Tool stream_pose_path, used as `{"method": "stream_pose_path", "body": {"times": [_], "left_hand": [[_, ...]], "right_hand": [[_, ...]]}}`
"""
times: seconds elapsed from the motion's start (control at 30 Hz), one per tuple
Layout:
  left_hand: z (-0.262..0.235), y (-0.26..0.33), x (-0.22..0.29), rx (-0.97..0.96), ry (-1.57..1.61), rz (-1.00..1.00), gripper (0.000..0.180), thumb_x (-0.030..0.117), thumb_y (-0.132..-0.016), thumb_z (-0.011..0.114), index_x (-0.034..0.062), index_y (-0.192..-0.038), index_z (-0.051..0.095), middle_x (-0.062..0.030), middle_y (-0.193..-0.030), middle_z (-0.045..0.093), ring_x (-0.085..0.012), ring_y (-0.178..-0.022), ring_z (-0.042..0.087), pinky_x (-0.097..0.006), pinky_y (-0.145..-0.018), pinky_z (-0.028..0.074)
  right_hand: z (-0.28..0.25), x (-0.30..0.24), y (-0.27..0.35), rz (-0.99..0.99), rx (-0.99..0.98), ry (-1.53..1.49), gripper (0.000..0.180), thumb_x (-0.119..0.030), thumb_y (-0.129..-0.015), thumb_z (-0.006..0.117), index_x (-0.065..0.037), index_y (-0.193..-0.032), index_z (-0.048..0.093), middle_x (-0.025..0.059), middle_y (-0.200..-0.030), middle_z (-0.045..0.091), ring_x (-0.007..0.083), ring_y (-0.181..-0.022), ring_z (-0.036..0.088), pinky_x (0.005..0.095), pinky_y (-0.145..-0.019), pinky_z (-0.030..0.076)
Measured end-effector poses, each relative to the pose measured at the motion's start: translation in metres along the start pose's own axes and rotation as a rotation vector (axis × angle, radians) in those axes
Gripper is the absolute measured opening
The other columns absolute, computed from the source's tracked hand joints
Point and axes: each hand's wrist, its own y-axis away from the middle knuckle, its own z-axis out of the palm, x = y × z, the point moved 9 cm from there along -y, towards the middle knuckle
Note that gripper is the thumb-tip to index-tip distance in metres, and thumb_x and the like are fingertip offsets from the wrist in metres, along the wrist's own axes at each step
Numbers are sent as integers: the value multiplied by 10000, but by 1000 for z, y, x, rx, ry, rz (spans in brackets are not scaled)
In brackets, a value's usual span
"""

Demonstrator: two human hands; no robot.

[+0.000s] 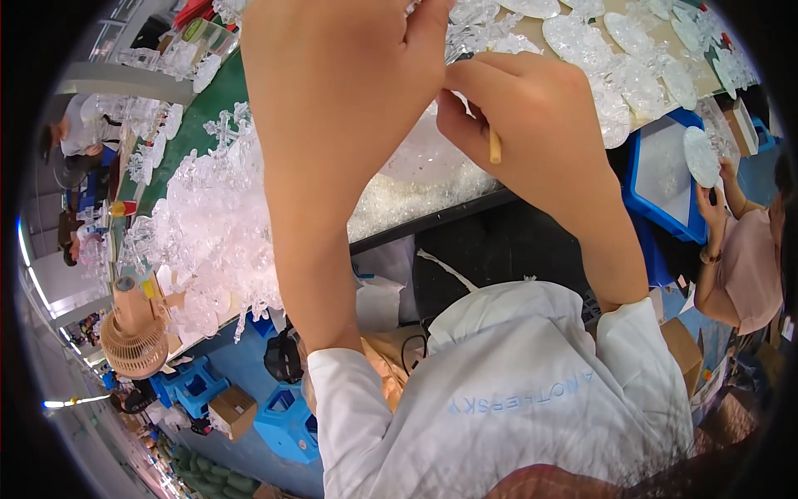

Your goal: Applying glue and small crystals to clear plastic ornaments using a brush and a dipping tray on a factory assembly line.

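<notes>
My left hand reaches to the top edge of the head view, its thumb bent in and most fingers cut off or hidden. Whatever it grips cannot be made out. Close against it, my right hand is closed round a thin yellowish stick, whose end pokes out below the fingers. Under both hands lies a black-edged tray of clear, glittering granules. A rounded translucent piece shows between my hands, resting on or just above the granules.
Clear, icy-looking ornaments are heaped left of my arm. Several clear ovals cover the table at the upper right. Beyond a blue crate, a co-worker holds a clear oval disc. A fan stands lower left, near blue stools.
</notes>
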Motion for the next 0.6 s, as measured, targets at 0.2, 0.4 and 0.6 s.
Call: {"method": "stream_pose_path", "body": {"times": [0.2, 0.4, 0.6], "left_hand": [[7, -1, -18, -46, 249, -184, 29, 55, -755, 703, 36, -757, 680, -138, -574, 550, -305, -484, 540, -354, -479, 386], [17, -1, -22, -125, 355, -214, 76, 74, -764, 677, 40, -703, 646, -149, -573, 548, -333, -513, 559, -394, -494, 406], [21, 1, -21, -116, 341, -176, 98, 86, -770, 668, 64, -678, 641, -143, -581, 566, -347, -542, 572, -415, -521, 428]], "right_hand": [[0, 1, -3, 8, -38, -39, 151, -80, -707, 754, -69, -832, 670, 60, -643, 596, 246, -562, 586, 344, -524, 461], [13, -2, -6, -3, -165, 37, 40, -93, -687, 711, -109, -703, 678, 37, -648, 632, 260, -626, 648, 367, -550, 491], [21, -2, -9, -15, -196, 37, 26, -92, -647, 703, -109, -663, 691, 50, -686, 674, 247, -654, 668, 355, -576, 513]]}}
